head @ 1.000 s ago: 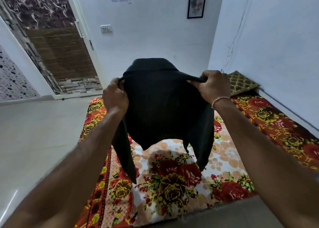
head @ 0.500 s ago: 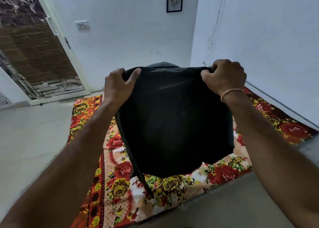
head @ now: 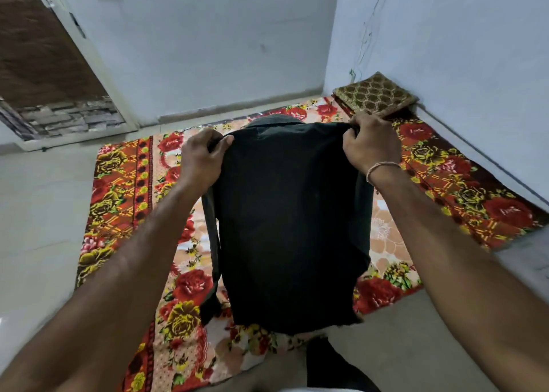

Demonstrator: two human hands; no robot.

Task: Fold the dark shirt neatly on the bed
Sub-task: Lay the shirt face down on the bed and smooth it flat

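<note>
Dark shirt point(head: 292, 222) pinched at both top corners, left hand point(head: 202, 157) and right hand point(head: 371, 145) fingers curled tight on cloth, hanging over floral bed point(head: 124, 184). Likely mid-fold, sleeves tucked behind; next, lowering flat onto bed without skewing edges

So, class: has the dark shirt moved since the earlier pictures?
Yes. The dark shirt has come down: its hem, earlier hanging above the floral bedspread, now reaches its near edge.

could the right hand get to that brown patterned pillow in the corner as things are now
Probably not right away: the right hand grips the dark shirt. The pillow lies just beyond it with nothing between.
</note>
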